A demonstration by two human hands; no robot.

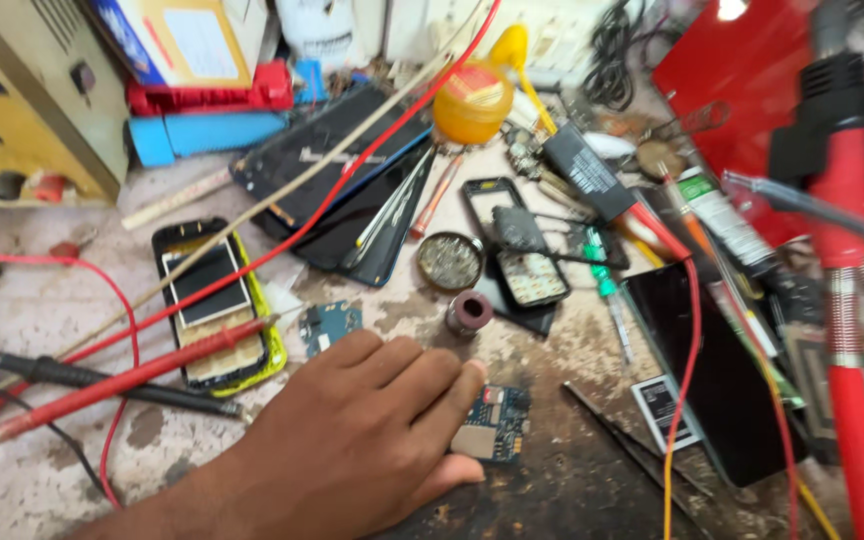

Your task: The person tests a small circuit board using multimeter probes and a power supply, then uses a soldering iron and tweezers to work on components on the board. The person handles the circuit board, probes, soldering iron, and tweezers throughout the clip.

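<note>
My left hand (pixel 352 440) reaches in from the lower left and lies palm down on the worn workbench (pixel 42 310). Its fingertips and thumb pinch the left end of a small blue circuit board (pixel 504 420) that rests on the bench. Just beyond the fingers stands a short maroon cylinder (pixel 469 312), and a second small blue board (pixel 330 325) lies by the knuckles. A red test probe (pixel 152 365) and a black one (pixel 102 378) lie left of the wrist. My right hand is out of view.
An opened phone in a yellow-green case (pixel 217 300) lies to the left. Dark phone panels (pixel 352 190), a round tin (pixel 449 260), a phone frame with keypad board (pixel 522 265), tweezers (pixel 642 445), a yellow bottle (pixel 472 100) and a red clamp stand (pixel 842 300) crowd the bench.
</note>
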